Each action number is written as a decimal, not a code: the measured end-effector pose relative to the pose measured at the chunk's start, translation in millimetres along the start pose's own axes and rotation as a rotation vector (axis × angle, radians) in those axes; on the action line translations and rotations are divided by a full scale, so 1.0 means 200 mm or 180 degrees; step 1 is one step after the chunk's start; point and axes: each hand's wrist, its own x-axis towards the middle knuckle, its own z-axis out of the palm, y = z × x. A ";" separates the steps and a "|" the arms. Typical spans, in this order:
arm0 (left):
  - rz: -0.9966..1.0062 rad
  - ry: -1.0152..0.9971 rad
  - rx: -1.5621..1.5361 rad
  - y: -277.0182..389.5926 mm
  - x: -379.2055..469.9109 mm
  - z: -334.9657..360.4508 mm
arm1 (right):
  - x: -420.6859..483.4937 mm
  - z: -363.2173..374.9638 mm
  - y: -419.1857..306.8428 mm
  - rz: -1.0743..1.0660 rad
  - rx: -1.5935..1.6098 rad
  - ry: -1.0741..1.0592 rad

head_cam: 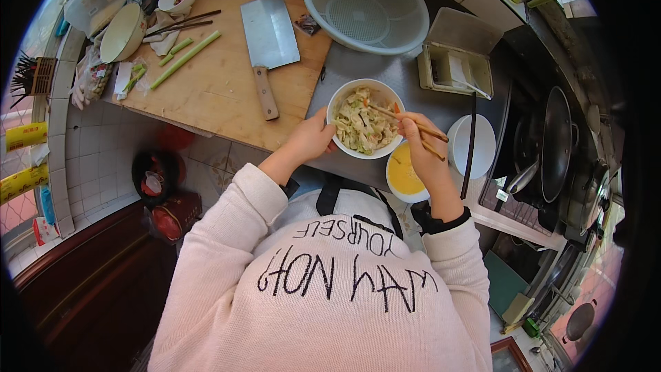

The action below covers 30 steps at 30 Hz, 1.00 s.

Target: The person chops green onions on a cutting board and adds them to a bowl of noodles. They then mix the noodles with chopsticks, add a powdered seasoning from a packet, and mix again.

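Observation:
My left hand grips the rim and side of a white bowl on the metal counter. Inside lies a mix of chopped pale-green vegetable, likely cabbage, with bits of orange. My right hand holds a pair of wooden chopsticks, their tips down in the mix. Just below my right hand is a bowl of yellow beaten egg, partly hidden by the hand. A second white bowl, partly crossed by a dark stick, stands to the right.
A cleaver lies on the wooden cutting board, with green stalks and dark chopsticks to its left. Beyond my hands are a plastic colander and an open seasoning box. A wok stands at the right.

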 end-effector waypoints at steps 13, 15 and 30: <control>0.0010 -0.0011 0.0209 -0.01 0.00 0.00 | -0.22 -0.12 -0.17 -0.0142 0.0720 0.0434; 0.0026 -0.0012 0.0171 -0.01 0.00 0.00 | -0.22 -0.08 -0.14 -0.0204 0.0740 0.0314; 0.0054 -0.0012 0.0192 -0.02 0.00 -0.01 | -0.22 -0.10 -0.10 0.0074 0.0642 0.0654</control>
